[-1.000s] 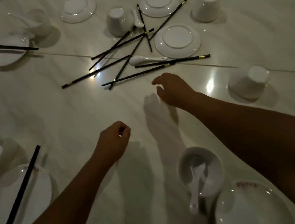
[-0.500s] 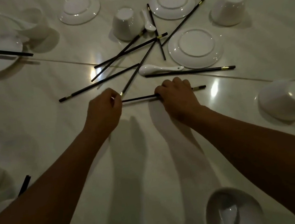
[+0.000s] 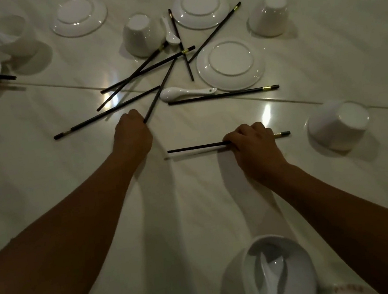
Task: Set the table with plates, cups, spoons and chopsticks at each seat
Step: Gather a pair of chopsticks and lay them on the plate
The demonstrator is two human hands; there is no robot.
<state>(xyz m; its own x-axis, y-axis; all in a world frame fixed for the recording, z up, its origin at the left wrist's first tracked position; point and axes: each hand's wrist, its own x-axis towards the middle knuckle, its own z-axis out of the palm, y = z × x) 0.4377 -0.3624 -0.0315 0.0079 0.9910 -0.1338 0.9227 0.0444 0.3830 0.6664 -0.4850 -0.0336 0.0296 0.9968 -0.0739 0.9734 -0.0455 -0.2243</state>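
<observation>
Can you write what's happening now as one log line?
step: gathering chopsticks | right hand: grips one chopstick | left hand: at tip of piled chopstick, grip unclear

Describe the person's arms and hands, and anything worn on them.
The left hand and right hand are ungloved; no ring, watch or bracelet is visible in the dim light. The left arm and right arm are bare to the frame edge, no sleeve showing.

Dim, soft shadows, glare spots, wide-angle distortion
</observation>
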